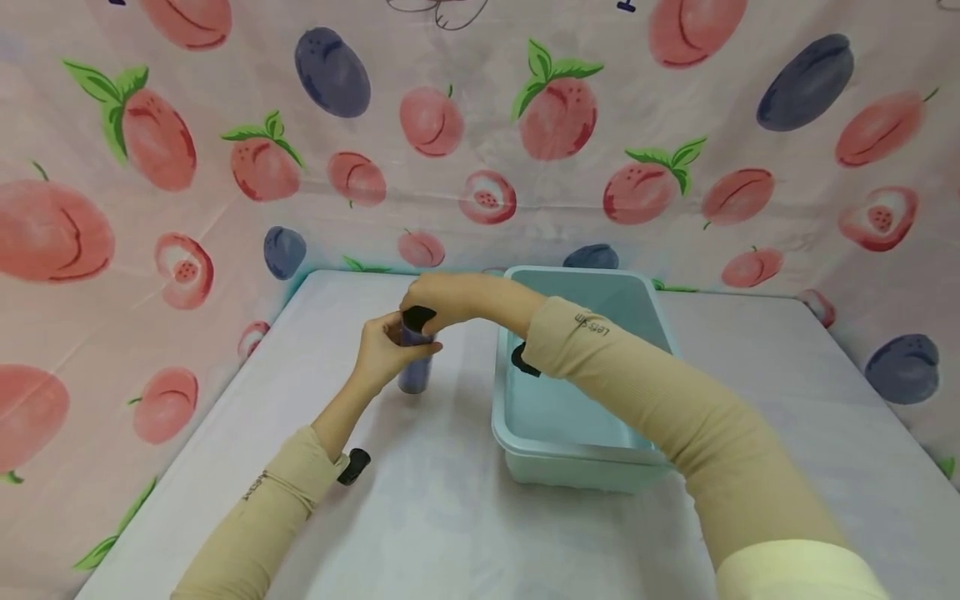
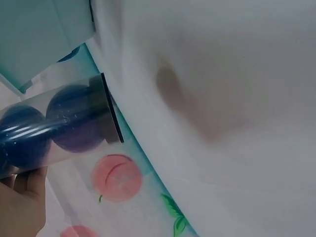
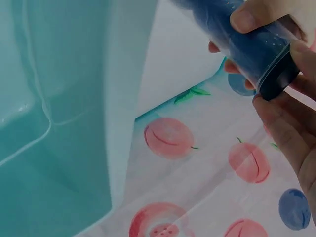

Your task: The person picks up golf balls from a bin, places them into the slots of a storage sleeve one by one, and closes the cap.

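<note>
A clear plastic ball tube (image 1: 414,377) stands nearly upright in the person's hands, left of centre in the head view. Blue balls (image 2: 74,118) show through its wall in the left wrist view. The left hand (image 1: 378,352) grips the tube around its upper part, thumb across the front. From above, the right hand (image 1: 450,298) pinches the black cap (image 3: 280,74) at the top end, fingertips around its rim. At the other end sits a dark cap (image 2: 107,108). Whether the top cap is loose cannot be seen.
A light blue plastic bin (image 1: 581,462) stands on the white table (image 1: 442,533), to the right of the tube and under the right forearm. Fruit-print cloth (image 1: 480,125) hangs behind the table. Black wrist devices (image 1: 355,467) sit at both cuffs.
</note>
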Tool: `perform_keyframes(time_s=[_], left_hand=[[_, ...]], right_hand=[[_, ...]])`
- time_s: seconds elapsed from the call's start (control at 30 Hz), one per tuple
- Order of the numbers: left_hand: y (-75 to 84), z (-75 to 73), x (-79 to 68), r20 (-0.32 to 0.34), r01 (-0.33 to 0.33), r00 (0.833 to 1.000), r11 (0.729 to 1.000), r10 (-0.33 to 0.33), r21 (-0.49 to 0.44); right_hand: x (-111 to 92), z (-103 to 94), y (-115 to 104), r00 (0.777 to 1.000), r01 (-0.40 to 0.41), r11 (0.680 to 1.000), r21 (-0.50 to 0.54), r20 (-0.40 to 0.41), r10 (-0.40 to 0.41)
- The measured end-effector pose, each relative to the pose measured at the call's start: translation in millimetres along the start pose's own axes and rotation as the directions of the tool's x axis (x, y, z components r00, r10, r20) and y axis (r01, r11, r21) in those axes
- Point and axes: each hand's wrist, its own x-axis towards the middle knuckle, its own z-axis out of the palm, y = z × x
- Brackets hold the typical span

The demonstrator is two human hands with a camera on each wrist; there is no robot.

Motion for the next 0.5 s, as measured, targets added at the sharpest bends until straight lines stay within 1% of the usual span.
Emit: perform_keyframes(time_s=[0.1, 0.17, 0.37, 0.5], left_hand=[[-3.9, -1.4, 1.7, 0.018, 0.003, 1.000, 1.000, -0.003, -0.017], [-8.9, -3.5, 1.4, 0.022, 0.024, 0.999, 0.999, -0.024, -0.028], [-25.3, -13.5, -1.8, -0.030, 0.117, 0.993, 0.993, -0.118, -0.019], [-29.9, -17.7, -1.3, -0.039, 0.151, 0.988, 0.989, -0.151, -0.005]], right_hand=[[1, 2.0, 1, 0.999, -0.038, 0.999, 0.010, -0.012, 0.038], [2, 5.1, 2, 0.998, -0.055, 0.998, -0.007, 0.001, 0.055], [7, 12.6, 3, 0.994, -0.072, 0.997, -0.042, 0.080, 0.075], [12, 13.5, 2, 0.992, -0.069, 0.997, -0.036, 0.102, 0.073]])
